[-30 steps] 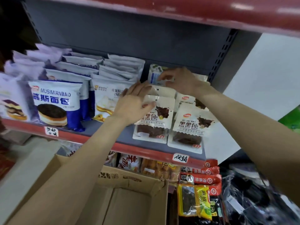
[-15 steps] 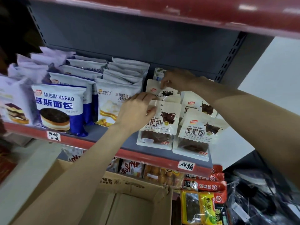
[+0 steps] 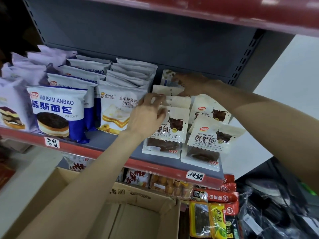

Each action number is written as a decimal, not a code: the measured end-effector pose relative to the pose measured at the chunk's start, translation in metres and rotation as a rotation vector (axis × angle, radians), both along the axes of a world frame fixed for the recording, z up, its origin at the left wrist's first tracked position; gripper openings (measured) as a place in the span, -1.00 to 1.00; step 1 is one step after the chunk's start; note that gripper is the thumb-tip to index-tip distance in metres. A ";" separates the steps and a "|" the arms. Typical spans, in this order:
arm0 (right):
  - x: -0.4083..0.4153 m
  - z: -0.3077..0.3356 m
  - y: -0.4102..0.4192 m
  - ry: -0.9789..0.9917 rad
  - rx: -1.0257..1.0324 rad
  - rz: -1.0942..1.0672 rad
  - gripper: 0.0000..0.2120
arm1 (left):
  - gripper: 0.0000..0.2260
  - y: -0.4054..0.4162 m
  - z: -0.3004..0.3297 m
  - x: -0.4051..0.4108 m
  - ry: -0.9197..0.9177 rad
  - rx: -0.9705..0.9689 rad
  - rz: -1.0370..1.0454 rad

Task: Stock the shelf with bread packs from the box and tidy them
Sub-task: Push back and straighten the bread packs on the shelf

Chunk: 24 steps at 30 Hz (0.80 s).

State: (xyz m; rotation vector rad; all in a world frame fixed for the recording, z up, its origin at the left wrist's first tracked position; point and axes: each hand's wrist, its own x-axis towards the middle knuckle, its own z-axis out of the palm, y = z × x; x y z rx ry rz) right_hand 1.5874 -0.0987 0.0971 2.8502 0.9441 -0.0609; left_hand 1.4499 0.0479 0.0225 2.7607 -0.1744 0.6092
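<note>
The Hei Hei Bao bread packs (image 3: 165, 133) are being tidied in two overlapping rows at the right end of the shelf (image 3: 110, 144). The top edges of the left row are pinched in the left hand (image 3: 146, 114), while a rear pack (image 3: 168, 77) is held in the right hand (image 3: 191, 83), just behind the left grip. Stocking seems done, as the box (image 3: 138, 219) below shows only bare cardboard; next, the rear packs would need squaring behind the front ones.

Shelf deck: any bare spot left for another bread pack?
Bare grey shelf deck shows between the XianDu pack and the front-left Hei Hei Bao pack, under the left hand. Left rows and both chocolate rows are packed.

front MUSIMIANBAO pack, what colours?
White top, deep blue lower part and sides, dark round cake picture: the MUSIMIANBAO pack, clearest in the head view, the only view.
</note>
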 end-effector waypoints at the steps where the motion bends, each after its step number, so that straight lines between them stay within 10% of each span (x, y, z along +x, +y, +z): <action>1: 0.000 -0.002 0.000 0.024 0.010 -0.007 -0.53 | -0.60 -0.001 -0.001 0.000 0.039 -0.025 0.001; 10: 0.000 -0.004 0.004 -0.192 0.283 -0.288 -0.77 | -0.64 0.000 -0.001 -0.009 0.056 -0.098 -0.049; 17: -0.005 0.004 0.002 -0.147 0.329 -0.199 -0.76 | -0.84 0.006 0.002 -0.014 0.158 -0.662 -0.115; 24: -0.010 0.002 -0.008 -0.005 0.299 -0.146 -0.67 | -0.69 0.021 0.009 -0.022 0.135 -0.576 -0.176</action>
